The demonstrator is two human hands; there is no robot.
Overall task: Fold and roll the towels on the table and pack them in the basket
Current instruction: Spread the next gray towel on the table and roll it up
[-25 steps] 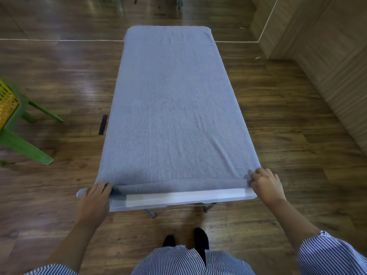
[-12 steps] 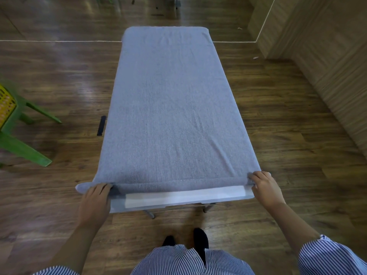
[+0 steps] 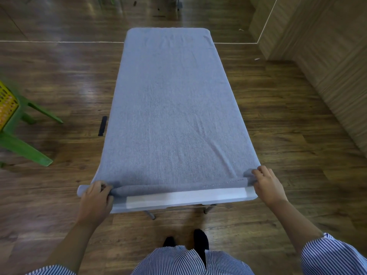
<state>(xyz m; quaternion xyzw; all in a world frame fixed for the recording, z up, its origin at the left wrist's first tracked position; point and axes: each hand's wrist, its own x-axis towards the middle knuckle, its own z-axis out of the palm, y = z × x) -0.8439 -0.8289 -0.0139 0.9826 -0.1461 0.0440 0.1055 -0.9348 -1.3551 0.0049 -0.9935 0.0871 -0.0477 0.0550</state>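
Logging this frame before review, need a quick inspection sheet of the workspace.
Surface: table, near edge bare with a pale strip, rest covered.
Job's things: grey towel spread flat along the table, near edge turned into a small roll; yellow basket at left, on a green stool.
Clutter: nothing seen.
Hands: left hand and right hand each grip an end of the roll.
Cables: nothing seen.
Surroundings: wood floor, wood-panel wall at right.

One towel (image 3: 172,116), one table (image 3: 178,198), two hands, one basket (image 3: 6,106).
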